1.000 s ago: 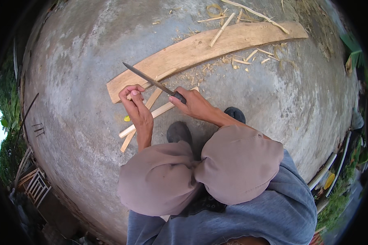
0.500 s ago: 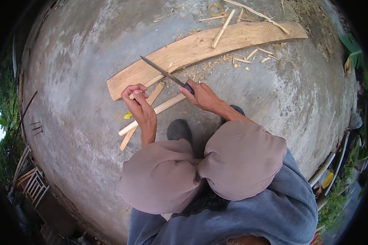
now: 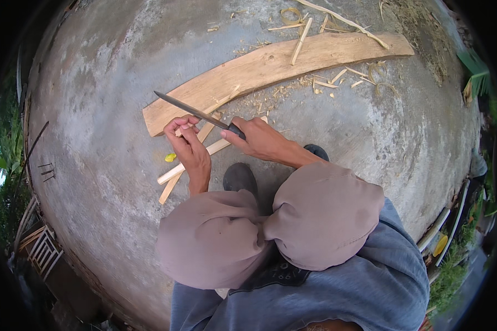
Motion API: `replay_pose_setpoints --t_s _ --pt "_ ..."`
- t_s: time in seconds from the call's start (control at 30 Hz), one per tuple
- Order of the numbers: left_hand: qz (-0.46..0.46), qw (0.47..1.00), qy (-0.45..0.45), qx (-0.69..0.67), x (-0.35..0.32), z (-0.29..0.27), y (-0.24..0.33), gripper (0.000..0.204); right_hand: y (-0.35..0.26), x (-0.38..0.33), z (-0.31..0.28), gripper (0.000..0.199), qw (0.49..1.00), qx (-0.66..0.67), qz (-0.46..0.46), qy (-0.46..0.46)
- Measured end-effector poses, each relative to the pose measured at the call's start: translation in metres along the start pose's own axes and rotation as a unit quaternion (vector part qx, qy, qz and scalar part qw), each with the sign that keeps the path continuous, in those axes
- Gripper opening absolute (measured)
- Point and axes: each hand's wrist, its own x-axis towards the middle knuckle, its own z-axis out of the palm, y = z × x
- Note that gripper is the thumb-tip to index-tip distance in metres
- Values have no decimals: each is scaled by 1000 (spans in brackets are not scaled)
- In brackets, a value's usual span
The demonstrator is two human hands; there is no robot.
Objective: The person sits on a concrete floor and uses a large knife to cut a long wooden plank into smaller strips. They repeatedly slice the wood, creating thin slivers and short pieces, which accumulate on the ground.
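Observation:
My right hand [image 3: 259,140] is closed round the dark handle of a long knife [image 3: 190,108]. Its blade points left and away from me and crosses the wooden strip [image 3: 225,99] just beyond my left hand [image 3: 192,155]. The fingers of that left hand are curled on the strip's near end, and its far end lies over a long, slightly curved wooden board [image 3: 259,66] on the ground. Under my hands a pale square-edged stick [image 3: 170,174] and a flatter wooden slat [image 3: 167,194] lie crossed.
Shavings [image 3: 281,88] and short offcuts [image 3: 327,84] litter the concrete floor [image 3: 105,154] beside the board. A short stick [image 3: 301,41] and a long thin strip [image 3: 348,22] rest across it. Something small and yellow [image 3: 170,158] lies by my left wrist. My dark shoes [image 3: 240,179] are close below.
My right hand has moved left and a little nearer to me, bringing the knife blade back along the strip toward my left hand. My left hand has hardly moved.

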Motion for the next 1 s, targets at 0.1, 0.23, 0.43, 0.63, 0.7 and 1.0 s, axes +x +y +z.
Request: replay_pose_setpoints --t_s 0.1,0.23,0.43,0.63,0.7,1.0 --pt "-3 1000 8 3 -1 7 -5 10 31 9 -20 62 993 20 118 -7" --pt "1 1000 22 17 -2 3 -4 10 10 10 -13 62 994 38 98 -19" --pt "1 1000 25 -16 8 14 -5 9 44 7 -5 60 992 38 118 20" --pt "-4 1000 21 -23 4 14 -1 8 71 12 -14 58 990 38 134 25" --pt "-1 999 30 -22 8 11 -4 8 51 19 -16 58 988 35 147 21" --pt "-7 1000 26 -1 6 8 -1 9 67 2 -6 58 986 43 158 13"
